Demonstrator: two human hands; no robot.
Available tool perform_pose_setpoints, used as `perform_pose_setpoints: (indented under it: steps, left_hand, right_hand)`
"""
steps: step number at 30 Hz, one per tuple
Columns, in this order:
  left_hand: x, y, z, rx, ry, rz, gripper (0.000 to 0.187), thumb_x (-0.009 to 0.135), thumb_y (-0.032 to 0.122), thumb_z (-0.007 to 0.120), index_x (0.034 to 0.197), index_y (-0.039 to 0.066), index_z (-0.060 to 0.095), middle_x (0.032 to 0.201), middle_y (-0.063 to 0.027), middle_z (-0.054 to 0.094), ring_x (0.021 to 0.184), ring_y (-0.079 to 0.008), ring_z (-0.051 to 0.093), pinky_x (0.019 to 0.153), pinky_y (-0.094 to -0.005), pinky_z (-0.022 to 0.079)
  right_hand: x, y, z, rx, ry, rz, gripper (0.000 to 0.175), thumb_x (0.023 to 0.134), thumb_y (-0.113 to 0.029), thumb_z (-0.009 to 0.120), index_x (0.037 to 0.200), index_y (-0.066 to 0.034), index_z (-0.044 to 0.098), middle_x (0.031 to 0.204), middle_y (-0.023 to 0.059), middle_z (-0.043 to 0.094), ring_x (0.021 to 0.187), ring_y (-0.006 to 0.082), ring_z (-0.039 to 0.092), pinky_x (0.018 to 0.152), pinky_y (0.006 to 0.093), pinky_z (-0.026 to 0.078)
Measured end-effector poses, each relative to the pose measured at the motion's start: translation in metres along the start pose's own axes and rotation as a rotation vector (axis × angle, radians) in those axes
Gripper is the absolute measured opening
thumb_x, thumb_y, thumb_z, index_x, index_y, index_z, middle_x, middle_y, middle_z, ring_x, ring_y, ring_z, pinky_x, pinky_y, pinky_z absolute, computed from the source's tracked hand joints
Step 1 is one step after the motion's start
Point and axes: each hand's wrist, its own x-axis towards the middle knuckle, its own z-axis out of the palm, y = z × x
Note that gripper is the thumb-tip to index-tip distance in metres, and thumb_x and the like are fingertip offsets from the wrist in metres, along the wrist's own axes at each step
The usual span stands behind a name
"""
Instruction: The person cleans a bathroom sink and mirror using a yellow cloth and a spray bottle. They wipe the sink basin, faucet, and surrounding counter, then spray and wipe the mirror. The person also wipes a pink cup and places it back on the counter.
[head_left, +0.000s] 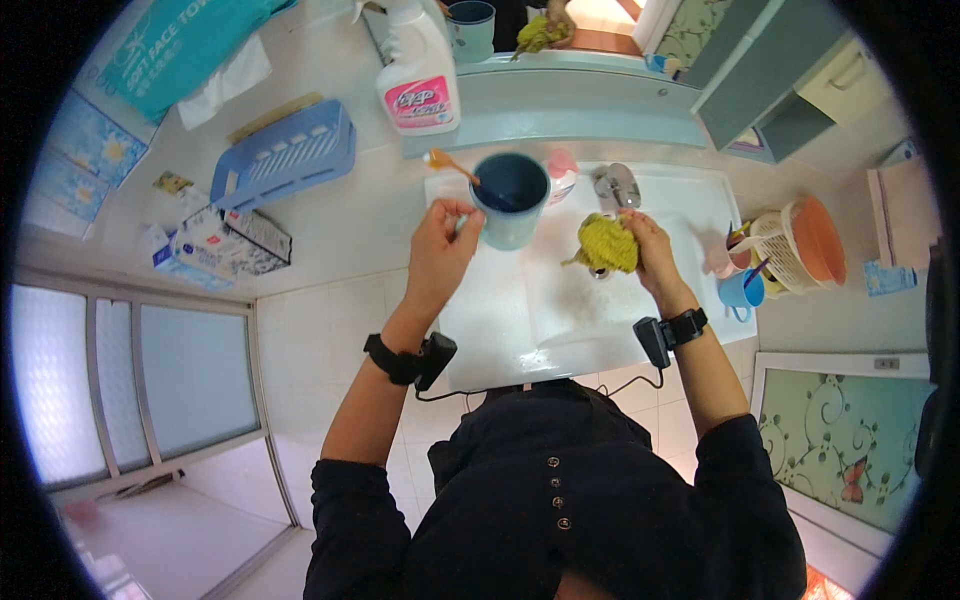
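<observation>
My left hand (441, 251) grips the handle of a pale green cup (513, 231) with a dark blue inside, held above the left part of the white washbasin (491, 330). An orange-brown toothbrush (454, 166) leans out over the cup's left rim. In my right hand (654, 251) is a bunched yellow-green cloth (606, 244), over the basin bowl and partly covering the drain (600, 274). The chrome faucet (621, 185) stands just behind the cloth. Partly hidden by the cup is a bottle with a pink top (562, 165).
A white spray bottle (420, 75) stands on the pale shelf (570, 105) below the mirror. To the right are a blue mug (739, 289), a pink cup (726, 260) and a white plastic basket (769, 247). A blue rack (289, 161) hangs on the left wall.
</observation>
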Motion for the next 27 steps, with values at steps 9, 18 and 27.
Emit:
perform_pose_setpoints:
  steps: [9, 18, 27]
  left_hand:
    - [-0.098, -0.134, -0.004, 0.1, 0.088, -0.315, 0.015, 0.092, 0.014, 0.062, 0.094, 0.002, 0.052, 0.069, -0.0009, 0.056, 0.057, -0.0061, 0.046, 0.052, -0.0221, 0.038]
    - [-0.118, -0.19, 0.009, 0.079, 0.141, -0.281, 0.023, 0.09, 0.015, 0.064, 0.102, -0.001, 0.053, 0.085, -0.0102, 0.059, 0.062, -0.0155, 0.059, 0.058, -0.0275, 0.048]
    - [-0.091, -0.077, -0.053, 0.636, 0.071, -0.443, 0.035, 0.077, 0.03, 0.078, 0.089, 0.0, 0.063, 0.075, -0.0098, 0.064, 0.071, -0.0219, 0.063, 0.065, -0.0339, 0.05]
  right_hand:
    - [0.028, -0.009, 0.013, 0.001, -0.154, 0.143, 0.041, 0.09, -0.023, 0.055, 0.124, -0.0002, 0.052, 0.115, 0.0102, 0.058, 0.104, 0.0219, 0.059, 0.092, 0.0339, 0.048]
    - [0.031, -0.004, 0.015, -0.033, -0.278, 0.234, 0.036, 0.089, -0.022, 0.056, 0.119, -0.0025, 0.055, 0.108, 0.0078, 0.059, 0.099, 0.02, 0.06, 0.086, 0.0332, 0.05]
    - [0.031, -0.017, 0.025, 0.006, -0.284, 0.199, 0.032, 0.091, -0.026, 0.055, 0.116, -0.0064, 0.056, 0.103, 0.0057, 0.061, 0.096, 0.0178, 0.062, 0.079, 0.031, 0.053]
